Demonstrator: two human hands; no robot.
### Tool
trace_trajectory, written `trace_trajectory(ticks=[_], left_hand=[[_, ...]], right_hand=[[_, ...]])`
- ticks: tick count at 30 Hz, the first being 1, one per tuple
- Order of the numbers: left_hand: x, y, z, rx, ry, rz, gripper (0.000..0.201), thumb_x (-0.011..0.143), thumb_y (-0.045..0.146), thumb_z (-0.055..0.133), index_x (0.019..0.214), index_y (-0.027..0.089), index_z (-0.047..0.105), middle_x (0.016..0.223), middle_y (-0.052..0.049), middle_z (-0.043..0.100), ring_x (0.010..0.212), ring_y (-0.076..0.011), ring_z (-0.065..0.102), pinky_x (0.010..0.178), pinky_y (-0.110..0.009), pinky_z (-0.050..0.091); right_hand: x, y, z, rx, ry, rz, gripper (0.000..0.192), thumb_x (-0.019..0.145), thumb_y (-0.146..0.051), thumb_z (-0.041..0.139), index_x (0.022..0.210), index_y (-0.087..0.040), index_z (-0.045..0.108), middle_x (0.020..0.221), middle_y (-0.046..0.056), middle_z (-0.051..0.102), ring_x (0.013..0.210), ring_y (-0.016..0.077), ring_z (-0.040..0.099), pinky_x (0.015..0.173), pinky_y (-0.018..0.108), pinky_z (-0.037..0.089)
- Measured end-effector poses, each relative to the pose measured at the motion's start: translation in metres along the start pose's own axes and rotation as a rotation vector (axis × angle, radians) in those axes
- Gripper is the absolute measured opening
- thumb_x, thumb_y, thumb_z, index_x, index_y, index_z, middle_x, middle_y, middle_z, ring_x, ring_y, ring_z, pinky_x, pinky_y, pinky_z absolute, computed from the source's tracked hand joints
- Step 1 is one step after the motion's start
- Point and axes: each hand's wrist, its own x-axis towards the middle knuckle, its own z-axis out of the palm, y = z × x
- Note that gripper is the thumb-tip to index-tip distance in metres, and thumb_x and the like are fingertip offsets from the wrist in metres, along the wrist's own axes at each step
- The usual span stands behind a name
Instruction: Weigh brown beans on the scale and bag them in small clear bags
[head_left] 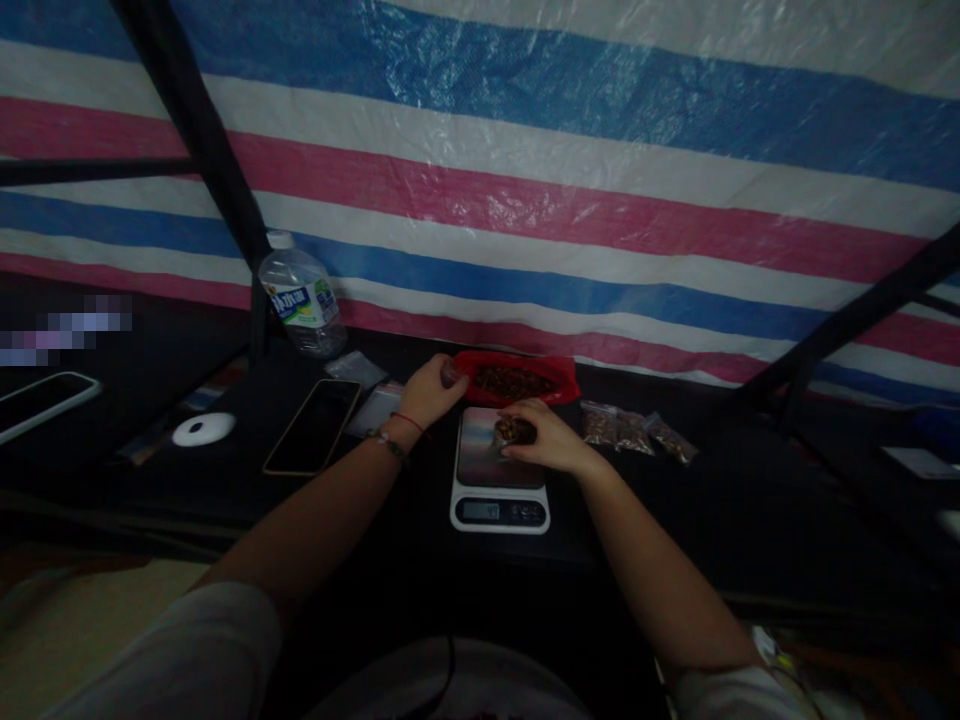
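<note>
From the head view, I am sitting at a dark table (750, 500) with a striped tarp (570, 150) hanging behind it. My right hand (544, 438) is resting on the platform of a small kitchen scale (499, 480), fingers curled narrowly around a little clear bag (514, 430) of brown pieces, holding it down on the plate. My left hand (431, 392) is reaching toward eleven o'clock from the scale, loosely closed at the near left edge of a red tray (564, 378) filled with the same brown pieces; I cannot tell whether it is pinching anything. The tray is lying at twelve o'clock from the scale, just beyond it. At two o'clock from the scale, filled small bags (634, 430) are lying in a row on the table. At nine o'clock a dark phone (313, 425) is lying flat, with a white round object (203, 429) further left. At ten o'clock a water bottle (301, 297) is standing upright against a black pole (191, 110). The scale's display is glowing, but its digits are too small to read.
</note>
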Motion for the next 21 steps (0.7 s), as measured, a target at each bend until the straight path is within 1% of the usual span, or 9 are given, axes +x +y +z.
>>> trace_trajectory(ticks=[3,5,8,13,21], left_hand=[[0.000,0.002,0.000,-0.029,0.020,0.006,0.036,0.079,0.044,0.060,0.106,0.020,0.058,0.092,-0.005,0.068,0.082,-0.0207,0.065,0.074,-0.029,0.049],[0.000,0.001,0.001,-0.045,0.022,0.005,0.037,0.078,0.043,0.061,0.107,0.020,0.058,0.092,-0.005,0.068,0.083,-0.0208,0.065,0.075,-0.029,0.049],[0.001,0.000,0.002,-0.069,0.022,0.009,0.037,0.078,0.043,0.061,0.107,0.019,0.058,0.092,-0.005,0.068,0.083,-0.0208,0.065,0.074,-0.029,0.050],[0.001,-0.001,0.004,-0.131,0.015,0.005,0.034,0.079,0.042,0.059,0.105,0.019,0.058,0.091,-0.004,0.068,0.082,-0.0196,0.065,0.075,-0.029,0.050],[0.001,-0.003,0.004,-0.175,0.003,0.024,0.032,0.081,0.042,0.057,0.103,0.019,0.059,0.092,-0.004,0.068,0.084,-0.0192,0.064,0.076,-0.030,0.050]], right_hand=[[0.003,-0.001,0.000,-0.004,0.035,0.003,0.033,0.069,-0.025,0.076,0.100,-0.021,0.067,0.100,0.006,0.065,0.098,0.0228,0.057,0.090,0.039,0.043],[0.003,-0.001,-0.004,0.004,0.090,-0.011,0.030,0.069,-0.026,0.076,0.098,-0.021,0.067,0.097,0.006,0.066,0.097,0.0224,0.057,0.089,0.038,0.044],[0.002,0.000,-0.013,0.015,0.176,-0.033,0.031,0.070,-0.026,0.074,0.099,-0.021,0.066,0.098,0.006,0.067,0.097,0.0227,0.058,0.089,0.039,0.044],[-0.001,0.003,-0.021,0.053,0.283,0.010,0.037,0.072,-0.026,0.069,0.109,-0.024,0.065,0.109,0.008,0.065,0.105,0.0244,0.057,0.094,0.041,0.043],[-0.001,0.009,-0.017,0.082,0.266,0.034,0.042,0.073,-0.029,0.070,0.114,-0.024,0.062,0.112,0.008,0.063,0.106,0.0244,0.057,0.094,0.041,0.044]])
